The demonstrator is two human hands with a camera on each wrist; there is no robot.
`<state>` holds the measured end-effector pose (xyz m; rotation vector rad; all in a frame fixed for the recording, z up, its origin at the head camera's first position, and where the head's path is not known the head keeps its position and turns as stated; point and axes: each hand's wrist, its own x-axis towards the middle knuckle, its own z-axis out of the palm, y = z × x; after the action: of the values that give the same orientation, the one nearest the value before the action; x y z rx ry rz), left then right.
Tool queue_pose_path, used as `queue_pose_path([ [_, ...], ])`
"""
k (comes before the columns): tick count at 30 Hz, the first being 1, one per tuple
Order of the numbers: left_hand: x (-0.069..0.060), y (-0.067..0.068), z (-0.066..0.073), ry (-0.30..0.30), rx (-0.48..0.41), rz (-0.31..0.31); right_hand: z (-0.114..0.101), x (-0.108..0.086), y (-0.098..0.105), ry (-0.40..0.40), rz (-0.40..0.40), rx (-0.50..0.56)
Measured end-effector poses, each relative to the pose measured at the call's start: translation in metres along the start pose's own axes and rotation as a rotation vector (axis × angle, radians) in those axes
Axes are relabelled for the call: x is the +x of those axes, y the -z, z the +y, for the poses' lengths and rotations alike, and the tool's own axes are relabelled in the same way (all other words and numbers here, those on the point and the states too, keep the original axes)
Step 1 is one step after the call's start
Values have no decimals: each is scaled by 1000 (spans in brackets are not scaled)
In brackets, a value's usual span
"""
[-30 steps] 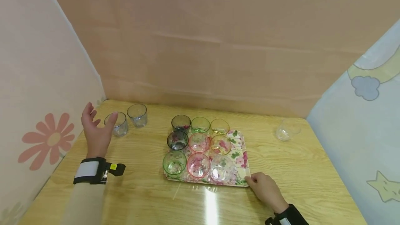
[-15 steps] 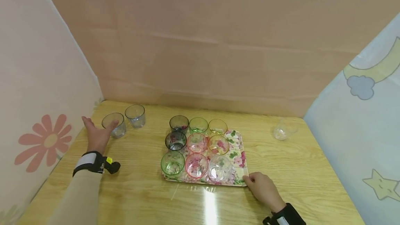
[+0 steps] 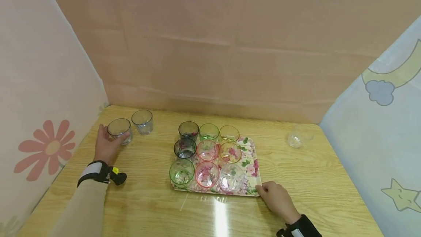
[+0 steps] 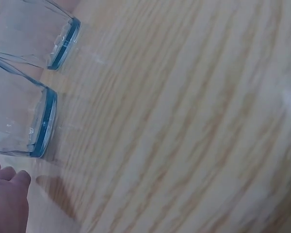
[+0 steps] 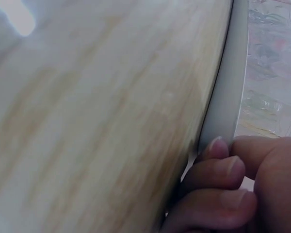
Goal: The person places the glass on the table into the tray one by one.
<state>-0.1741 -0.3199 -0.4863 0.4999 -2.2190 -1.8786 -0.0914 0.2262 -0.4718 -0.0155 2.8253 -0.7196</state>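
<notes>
On the wood-grain table (image 3: pixel 148 164), we judge slipping to be the main danger: its surface is glossy, so a knocked tumbler or a tugged tray could skid.

The floral tray (image 3: pixel 252 169) lies flat there, carrying nine tumblers in three rows gathered toward its left side. We see the right hand (image 3: pixel 277 198) pinching the tray's near right corner, fingers curled at the rim; raising or jerking that corner would probably tilt the load leftward and send glass against glass.

The left hand (image 3: pixel 106 147) curves about the nearer clear tumbler (image 3: pixel 119 130) at the table's back left, thumb across its near side. We cannot tell whether the fingers have tightened on it. A loose hold on smooth glass could let it slide, and a lopsided push could drive it into the matching tumbler (image 3: pixel 143 123) just beside it.

Within the rows, we find the middle-row smoke-grey tumbler (image 3: pixel 185 149) close against the middle-row pink tumbler (image 3: pixel 207 151), so one nudge might rattle several.
</notes>
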Motion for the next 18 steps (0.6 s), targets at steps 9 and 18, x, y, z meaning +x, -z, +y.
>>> queue_pose_path([
  [9,-3,-1,2,-53,100,26,0,0,-1,-9,-4,-3],
  [18,-2,-1,-4,-55,85,56,-1,0,1,-11,-11,5],
])
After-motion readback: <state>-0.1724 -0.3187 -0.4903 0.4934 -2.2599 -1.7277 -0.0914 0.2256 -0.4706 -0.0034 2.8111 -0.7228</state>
